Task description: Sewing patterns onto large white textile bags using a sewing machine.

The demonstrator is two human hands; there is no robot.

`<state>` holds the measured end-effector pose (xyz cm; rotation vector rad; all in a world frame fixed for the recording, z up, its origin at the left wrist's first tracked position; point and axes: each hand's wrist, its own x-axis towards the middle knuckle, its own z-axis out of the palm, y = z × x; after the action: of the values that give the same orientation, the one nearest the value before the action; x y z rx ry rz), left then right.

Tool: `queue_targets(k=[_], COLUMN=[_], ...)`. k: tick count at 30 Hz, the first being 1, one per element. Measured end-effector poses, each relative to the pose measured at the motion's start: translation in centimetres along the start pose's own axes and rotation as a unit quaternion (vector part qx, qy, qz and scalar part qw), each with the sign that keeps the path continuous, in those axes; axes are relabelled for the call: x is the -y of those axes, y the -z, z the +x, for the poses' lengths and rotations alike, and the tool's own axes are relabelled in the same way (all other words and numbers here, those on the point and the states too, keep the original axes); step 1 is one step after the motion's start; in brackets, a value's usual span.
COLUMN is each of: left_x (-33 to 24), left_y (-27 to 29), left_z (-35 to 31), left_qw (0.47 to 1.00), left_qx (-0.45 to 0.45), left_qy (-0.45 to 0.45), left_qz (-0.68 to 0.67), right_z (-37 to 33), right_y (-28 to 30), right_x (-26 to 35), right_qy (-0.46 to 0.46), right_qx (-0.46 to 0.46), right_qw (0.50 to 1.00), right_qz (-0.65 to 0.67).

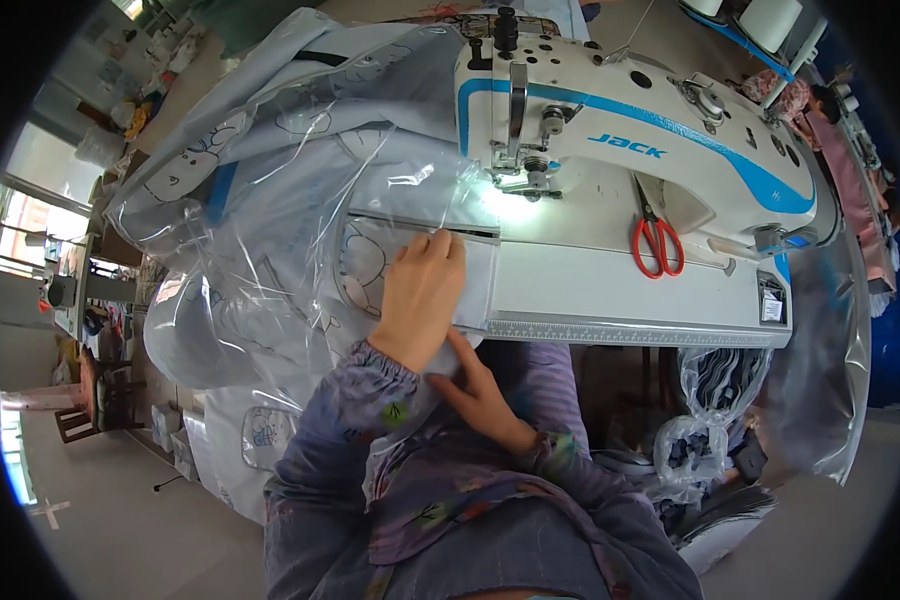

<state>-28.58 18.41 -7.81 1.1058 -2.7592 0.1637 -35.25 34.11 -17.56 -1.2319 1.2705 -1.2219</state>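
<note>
Sewing station seen from above, clock positions read from the middle of the view. The white machine bed (560,285) runs from the centre toward three o'clock, its near edge carrying a ruled metal strip (630,333). Pale grey fabric (362,265) with line drawings lies at the centre and spreads toward ten o'clock, amid glossy clear film (270,265). The left hand (420,300) rests on the fabric, fingers bent and together; whether they pinch it cannot be told. The right hand (482,400), just below at five o'clock, has thumb and forefinger apart beside the fabric's near edge. A white-and-blue sewing machine (660,125) stands at one to two o'clock, its lamp lighting the needle area; red-handled scissors (656,250) lie on the bed between two and three. Around the room: thread cones (770,22) toward one, bagged material (708,440) at four, bare floor (145,520) at eight, a wooden stool (100,395) between eight and nine, and a bright window (30,225) between nine and ten.
</note>
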Motion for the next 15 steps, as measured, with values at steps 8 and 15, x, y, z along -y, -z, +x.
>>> queue_targets(k=[8, 15], left_x=[1.3, 0.9], left_y=[-2.0, 0.4], left_z=[-1.3, -1.9], left_qw=[0.992, 0.995], left_qx=[-0.108, -0.099], left_qy=[0.046, -0.009], left_qz=[-0.053, 0.020], right_z=[-0.4, -0.6], right_y=[-0.1, -0.5], right_x=[2.9, 2.7], right_qy=[-0.091, -0.113], right_qx=[0.002, 0.000], right_qw=[0.982, 0.978], right_qz=[0.163, 0.173])
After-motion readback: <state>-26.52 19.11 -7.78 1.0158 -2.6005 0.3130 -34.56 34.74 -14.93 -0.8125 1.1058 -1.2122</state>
